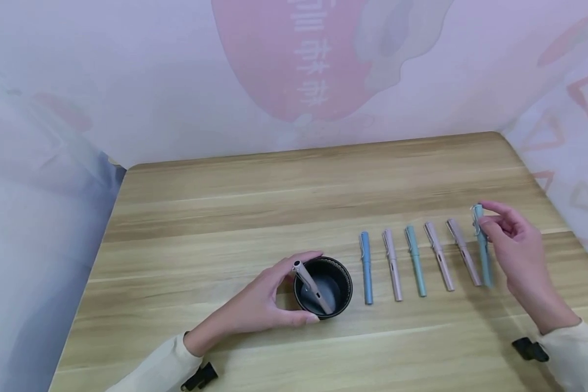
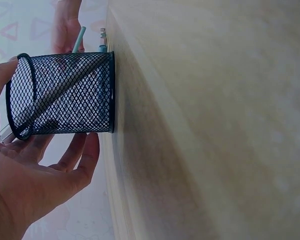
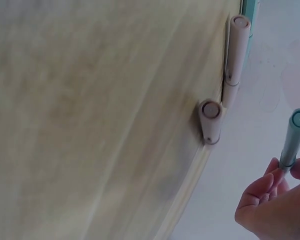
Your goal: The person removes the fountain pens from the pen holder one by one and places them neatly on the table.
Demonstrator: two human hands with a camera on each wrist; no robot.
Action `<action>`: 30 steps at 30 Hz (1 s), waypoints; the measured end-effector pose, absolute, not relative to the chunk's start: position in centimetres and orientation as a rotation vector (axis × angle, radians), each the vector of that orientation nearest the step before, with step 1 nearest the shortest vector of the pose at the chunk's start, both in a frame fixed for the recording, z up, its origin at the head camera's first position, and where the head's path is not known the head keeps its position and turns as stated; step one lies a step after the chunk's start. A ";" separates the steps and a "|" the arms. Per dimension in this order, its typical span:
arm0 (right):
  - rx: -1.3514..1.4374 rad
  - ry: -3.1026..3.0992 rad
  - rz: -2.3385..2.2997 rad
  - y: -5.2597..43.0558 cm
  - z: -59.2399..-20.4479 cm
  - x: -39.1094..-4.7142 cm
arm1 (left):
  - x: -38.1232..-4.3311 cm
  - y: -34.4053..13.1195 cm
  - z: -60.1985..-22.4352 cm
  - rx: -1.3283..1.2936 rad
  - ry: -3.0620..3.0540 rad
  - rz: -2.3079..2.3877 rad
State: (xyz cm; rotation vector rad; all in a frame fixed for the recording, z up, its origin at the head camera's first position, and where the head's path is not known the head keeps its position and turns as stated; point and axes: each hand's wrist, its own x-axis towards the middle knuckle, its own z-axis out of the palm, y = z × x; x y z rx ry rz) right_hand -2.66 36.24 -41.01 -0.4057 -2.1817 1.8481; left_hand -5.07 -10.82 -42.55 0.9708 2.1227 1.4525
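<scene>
My left hand point(image 1: 269, 305) grips a black mesh pen cup point(image 1: 344, 277), thumb on the near side and fingers round the far side. The cup stands upright on the table with a greyish-pink pen point(image 1: 313, 288) leaning inside it. At the right end of the row of pens, my right hand point(image 1: 519, 245) pinches a teal pen point(image 1: 483, 250) by its cap end. In the right wrist view that teal pen point(image 3: 293, 140) is held up off the table. Just left of it lies a mauve pen point(image 1: 464, 253), and a lilac pen point(image 1: 439, 256) lies beside that one.
Farther left in the row are a green pen point(image 1: 416, 261), a pale lilac pen point(image 1: 393, 265) and a blue pen point(image 1: 366, 268), the one nearest the cup. All lie on a wood-grain table point(image 1: 201, 218). A printed pale wall point(image 1: 166, 81) rises behind the table's far edge.
</scene>
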 end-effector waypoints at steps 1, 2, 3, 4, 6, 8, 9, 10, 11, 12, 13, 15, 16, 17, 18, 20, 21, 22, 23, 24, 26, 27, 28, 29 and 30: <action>-0.407 -2.195 1.837 36.4 -41.1 -2.7 | -5.0 -10.9 -42.5 0.970 2.125 1.453; -0.406 -2.210 1.824 36.7 -41.1 -2.8 | -5.0 -10.9 -42.5 0.969 2.126 1.452; -0.407 -2.218 1.816 36.9 -41.1 -2.8 | -5.0 -10.9 -42.5 0.968 2.127 1.452; -0.406 -2.220 1.814 37.1 -41.2 -2.9 | -4.9 -11.0 -42.5 0.967 2.130 1.452; -0.409 -2.235 1.789 37.6 -41.2 -2.9 | -4.9 -11.0 -42.5 0.967 2.132 1.452; -0.413 -2.255 1.758 38.0 -41.2 -3.0 | -4.9 -11.0 -42.5 0.966 2.134 1.451; -0.419 -2.272 1.738 38.2 -41.2 -3.0 | -5.0 -11.0 -42.5 0.964 2.137 1.451; -0.421 -2.290 1.721 38.3 -41.2 -3.0 | -5.0 -11.0 -42.4 0.960 2.139 1.449; -0.426 -2.312 1.702 38.5 -41.2 -3.1 | -5.0 -11.1 -42.4 0.956 2.140 1.447; -0.428 -2.328 1.693 38.6 -41.2 -3.1 | -5.0 -11.1 -42.4 0.953 2.141 1.444; -0.431 -2.341 1.691 38.8 -41.3 -3.2 | -5.1 -11.1 -42.3 0.949 2.143 1.441; -0.432 -2.353 1.705 39.1 -41.3 -3.3 | -5.1 -11.1 -42.3 0.944 2.145 1.437; -0.432 -2.359 1.710 39.3 -41.4 -3.4 | -5.1 -11.0 -42.3 0.944 2.145 1.437; -0.433 -2.369 1.711 39.4 -41.4 -3.5 | -5.2 -11.0 -42.3 0.945 2.146 1.437; -0.433 -2.380 1.709 39.6 -41.4 -3.5 | -5.2 -11.0 -42.3 0.949 2.145 1.440; -0.438 -2.411 1.692 39.8 -41.5 -3.6 | -5.2 -11.0 -42.3 0.960 2.134 1.450; -0.442 -2.441 1.673 40.0 -41.5 -3.6 | -5.2 -10.9 -42.4 0.966 2.129 1.453; -0.444 -2.479 1.643 40.1 -41.6 -3.6 | -5.1 -10.9 -42.4 0.968 2.127 1.452; -0.443 -2.521 1.609 40.2 -41.6 -3.7 | -5.1 -10.9 -42.4 0.971 2.124 1.452; -0.436 -2.562 1.575 40.2 -41.7 -3.7 | -5.1 -10.9 -42.5 0.973 2.120 1.451; -0.412 -2.642 1.503 40.3 -41.8 -3.7 | -5.0 -10.8 -42.5 0.971 2.120 1.445; -0.395 -2.677 1.467 40.4 -41.9 -3.8 | -5.0 -10.8 -42.5 0.967 2.124 1.440; -0.378 -2.707 1.431 40.4 -42.0 -3.8 | -5.0 -10.8 -42.5 0.965 2.126 1.438; -0.364 -2.730 1.405 40.5 -42.1 -3.9 | -5.0 -10.8 -42.5 0.965 2.126 1.438; -0.354 -2.745 1.386 40.6 -42.1 -4.1 | -5.0 -10.8 -42.5 0.964 2.126 1.437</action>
